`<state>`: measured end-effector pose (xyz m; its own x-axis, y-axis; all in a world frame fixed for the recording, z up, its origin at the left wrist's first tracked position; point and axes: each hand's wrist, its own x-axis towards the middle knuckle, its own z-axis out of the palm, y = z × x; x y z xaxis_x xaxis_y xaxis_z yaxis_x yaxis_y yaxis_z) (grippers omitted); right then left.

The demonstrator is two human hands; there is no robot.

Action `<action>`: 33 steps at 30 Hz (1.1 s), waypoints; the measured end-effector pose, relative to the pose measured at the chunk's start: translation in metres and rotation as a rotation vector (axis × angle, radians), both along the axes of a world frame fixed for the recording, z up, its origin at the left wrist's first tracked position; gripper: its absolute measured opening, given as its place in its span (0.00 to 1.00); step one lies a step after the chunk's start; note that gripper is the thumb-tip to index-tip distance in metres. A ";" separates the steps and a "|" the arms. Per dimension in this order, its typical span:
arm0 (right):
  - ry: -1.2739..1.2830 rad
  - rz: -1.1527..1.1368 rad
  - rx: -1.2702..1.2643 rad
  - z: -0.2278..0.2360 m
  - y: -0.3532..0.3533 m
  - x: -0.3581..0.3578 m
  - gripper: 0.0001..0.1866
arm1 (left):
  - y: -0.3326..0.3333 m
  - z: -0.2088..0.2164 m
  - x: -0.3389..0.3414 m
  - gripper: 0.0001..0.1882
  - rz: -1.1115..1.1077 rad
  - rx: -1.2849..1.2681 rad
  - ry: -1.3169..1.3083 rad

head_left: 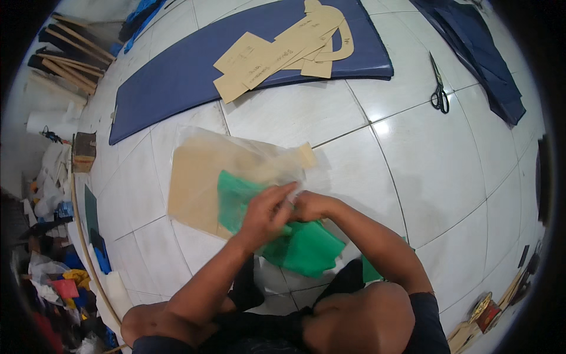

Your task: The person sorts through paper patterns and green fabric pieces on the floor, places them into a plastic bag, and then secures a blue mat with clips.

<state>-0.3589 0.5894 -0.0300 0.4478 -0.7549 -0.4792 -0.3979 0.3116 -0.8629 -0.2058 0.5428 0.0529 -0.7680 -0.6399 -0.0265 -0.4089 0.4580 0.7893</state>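
Note:
On the tiled floor in front of me lies a clear plastic bag [200, 138] with flat brown card pieces [191, 183] inside. A green sheet [309, 248], which looks like fabric, is partly under the clear plastic and partly outside it, toward my knees. My left hand [268, 212] is closed at the bag's edge, over the green sheet. Close beside it, my right hand [312, 206] is curled with its fingertips hidden, gripping the green sheet where it meets the bag. Some motion blur softens both hands' fingers.
A folded dark blue sheet [171, 97] lies ahead, with brown card patterns [283, 53] on top. Black scissors [439, 94] rest at the right, near another dark blue sheet [471, 53]. Wooden sticks [71, 65], a small box [84, 151] and piled scraps [59, 283] line the left.

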 end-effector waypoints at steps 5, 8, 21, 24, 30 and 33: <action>0.104 -0.397 -0.502 0.010 -0.058 0.035 0.28 | 0.048 0.017 -0.018 0.18 0.044 0.216 -0.031; 0.205 -0.619 -0.820 0.000 -0.094 0.052 0.29 | 0.052 0.030 -0.033 0.18 0.026 0.095 0.110; 0.756 -0.951 -0.064 0.017 0.226 -0.103 0.33 | 0.001 0.027 -0.027 0.13 0.230 0.411 -0.035; 0.922 -0.988 0.224 0.019 0.304 -0.085 0.45 | 0.013 0.020 -0.043 0.14 0.191 0.418 -0.036; 0.786 -1.305 0.459 0.003 0.318 -0.044 0.34 | 0.014 0.012 -0.048 0.15 0.145 0.459 -0.080; 0.463 -1.570 0.339 0.005 0.306 -0.057 0.28 | 0.016 0.030 -0.060 0.17 0.143 0.477 -0.133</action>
